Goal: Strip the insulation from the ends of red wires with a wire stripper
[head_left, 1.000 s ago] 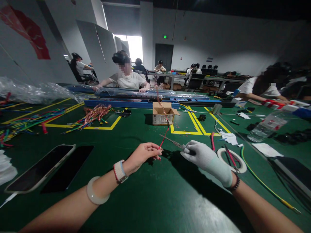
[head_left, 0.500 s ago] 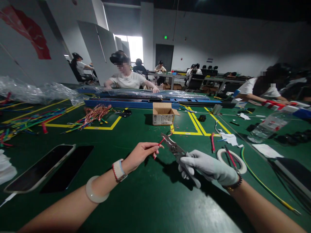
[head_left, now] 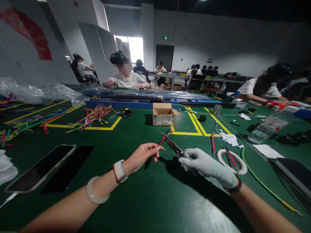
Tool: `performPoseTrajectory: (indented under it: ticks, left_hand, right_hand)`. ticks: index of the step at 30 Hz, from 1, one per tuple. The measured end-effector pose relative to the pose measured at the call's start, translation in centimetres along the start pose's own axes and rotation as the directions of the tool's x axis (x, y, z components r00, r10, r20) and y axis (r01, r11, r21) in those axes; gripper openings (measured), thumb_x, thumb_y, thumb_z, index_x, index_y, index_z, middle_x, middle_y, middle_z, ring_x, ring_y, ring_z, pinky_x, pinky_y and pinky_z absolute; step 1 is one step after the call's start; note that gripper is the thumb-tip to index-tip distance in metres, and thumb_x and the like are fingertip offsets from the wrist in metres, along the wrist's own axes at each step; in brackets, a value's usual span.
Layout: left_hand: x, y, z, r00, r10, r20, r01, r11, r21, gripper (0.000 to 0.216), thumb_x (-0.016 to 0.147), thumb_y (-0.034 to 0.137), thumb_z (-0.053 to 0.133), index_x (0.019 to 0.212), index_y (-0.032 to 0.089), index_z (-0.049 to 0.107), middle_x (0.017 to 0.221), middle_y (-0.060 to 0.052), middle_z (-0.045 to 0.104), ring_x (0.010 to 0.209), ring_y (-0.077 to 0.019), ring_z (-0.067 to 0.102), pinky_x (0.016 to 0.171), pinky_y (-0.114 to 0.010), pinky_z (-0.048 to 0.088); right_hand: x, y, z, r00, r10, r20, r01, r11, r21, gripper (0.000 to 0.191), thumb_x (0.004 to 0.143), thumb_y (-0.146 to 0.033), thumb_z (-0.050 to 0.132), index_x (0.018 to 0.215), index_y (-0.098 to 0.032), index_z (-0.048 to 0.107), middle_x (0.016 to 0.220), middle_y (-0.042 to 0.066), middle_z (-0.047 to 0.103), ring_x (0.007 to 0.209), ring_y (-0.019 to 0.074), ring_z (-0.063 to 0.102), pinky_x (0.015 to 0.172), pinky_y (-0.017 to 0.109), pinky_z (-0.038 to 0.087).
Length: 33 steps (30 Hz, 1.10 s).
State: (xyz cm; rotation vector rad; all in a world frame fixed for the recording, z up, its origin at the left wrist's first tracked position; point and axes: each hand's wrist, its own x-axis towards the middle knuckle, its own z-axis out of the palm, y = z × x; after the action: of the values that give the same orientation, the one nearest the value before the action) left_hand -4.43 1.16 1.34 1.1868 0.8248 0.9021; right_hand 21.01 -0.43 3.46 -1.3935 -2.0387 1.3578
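Observation:
Bare, with a watch and a pale bangle on the arm, my left hand (head_left: 145, 153) pinches a short red wire (head_left: 161, 141) between thumb and fingers. My right hand (head_left: 199, 163), in a white glove, is closed around the handles of metal wire strippers (head_left: 175, 147). Their jaws point up and left and meet the upper end of the wire; whether they bite into it I cannot tell. Beyond the tool stands an open cardboard box (head_left: 163, 119), with small red scraps on the table beside it.
Two phones (head_left: 68, 168) lie at left, near bundled coloured wires (head_left: 43, 118). Stripped copper strands (head_left: 97, 115) lie farther back. At right are a white tape roll (head_left: 220, 158), a green-yellow cable (head_left: 261, 184) and a water bottle (head_left: 268, 127). Co-workers sit across the table and at right.
My right hand has turned the wire strippers, and their handles are now mostly hidden by the glove. The left hand has hardly moved. The co-worker opposite has drawn an arm back.

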Motion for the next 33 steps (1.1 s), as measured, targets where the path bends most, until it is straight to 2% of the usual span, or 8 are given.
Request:
performPoseTrajectory:
  ticks: [10,16,19,21,24,26,29,33]
  left_hand:
    - [-0.1,0.2,0.2,0.995,0.028,-0.095,-0.03,0.999,-0.02,0.031,0.077,0.039,0.071,0.091,0.011,0.069,0.062,0.002,0.053,0.056,-0.0086,0.045,0.053,-0.021,0.037]
    - [-0.2,0.4,0.2,0.99,0.06,-0.126,-0.065,0.997,-0.041,0.034,0.078,0.04,0.07,0.096,0.012,0.067,0.061,0.002,0.053,0.057,-0.0098,0.048,0.057,-0.023,0.041]
    - [-0.2,0.2,0.2,0.994,0.06,-0.093,-0.06,0.998,0.01,0.034,0.079,0.042,0.068,0.096,0.012,0.067,0.057,0.003,0.052,0.055,-0.0108,0.05,0.058,-0.024,0.041]
    - [-0.2,-0.1,0.3,0.994,0.057,-0.089,-0.052,0.997,0.057,0.034,0.079,0.043,0.068,0.094,0.013,0.067,0.057,0.003,0.053,0.054,-0.0108,0.05,0.056,-0.023,0.039]
    - [-0.1,-0.4,0.4,0.993,0.049,-0.111,-0.036,0.993,0.113,0.035,0.078,0.045,0.068,0.091,0.013,0.068,0.059,0.002,0.055,0.053,-0.0101,0.046,0.053,-0.022,0.036]
    - [-0.1,-0.5,0.5,0.992,0.04,-0.122,-0.026,0.993,0.111,0.035,0.076,0.046,0.069,0.089,0.013,0.068,0.063,0.002,0.056,0.054,-0.0096,0.045,0.053,-0.022,0.035]
    - [-0.2,-0.3,0.6,0.994,0.038,-0.104,-0.028,0.995,0.096,0.033,0.075,0.043,0.07,0.088,0.014,0.067,0.073,-0.001,0.059,0.059,-0.0104,0.047,0.057,-0.023,0.036]
    - [-0.5,0.2,0.8,0.996,-0.003,-0.089,0.02,0.982,0.188,0.029,0.078,0.04,0.066,0.093,0.014,0.066,0.077,-0.002,0.059,0.068,-0.0141,0.05,0.062,-0.025,0.038]
  right_hand:
    - [-1.1,0.5,-4.5,0.99,-0.013,0.142,0.031,0.991,-0.126,0.04,0.082,-0.054,0.058,0.086,-0.017,0.072,0.07,0.001,0.061,0.063,0.0118,0.052,0.057,0.022,0.038]
    - [-2.5,0.7,-7.0,0.98,-0.043,0.193,0.064,0.992,-0.106,0.038,0.079,-0.052,0.062,0.08,-0.015,0.068,0.079,0.004,0.066,0.068,0.0139,0.055,0.063,0.025,0.042]
    - [-2.8,0.1,-7.3,0.979,-0.187,0.083,0.198,0.969,-0.15,0.035,0.08,-0.049,0.063,0.072,-0.015,0.062,0.081,0.004,0.063,0.073,0.0151,0.056,0.069,0.027,0.045]
    - [-2.7,-0.9,-6.7,0.941,-0.323,-0.105,0.287,0.921,-0.263,0.033,0.08,-0.045,0.063,0.065,-0.017,0.056,0.086,0.005,0.061,0.078,0.016,0.056,0.073,0.029,0.046]
    - [-1.8,-2.4,-5.1,0.812,-0.51,-0.283,0.326,0.799,-0.506,0.033,0.083,-0.035,0.059,0.058,-0.017,0.048,0.096,0.008,0.058,0.084,0.0177,0.056,0.076,0.032,0.048]
    - [-0.9,-2.8,-4.2,0.732,-0.626,-0.269,0.332,0.673,-0.661,0.026,0.082,-0.027,0.057,0.06,-0.017,0.05,0.098,0.009,0.057,0.087,0.0191,0.056,0.078,0.035,0.048]
    - [0.5,-2.3,-3.4,0.657,-0.73,-0.189,0.348,0.515,-0.783,0.004,0.076,-0.019,0.057,0.076,-0.017,0.06,0.108,0.011,0.056,0.1,0.0229,0.054,0.088,0.041,0.048]
    - [1.5,-0.5,-3.1,0.628,-0.769,-0.12,0.293,0.376,-0.879,0.027,0.069,-0.019,0.062,0.096,-0.017,0.064,0.119,0.013,0.054,0.119,0.0304,0.046,0.104,0.054,0.035]
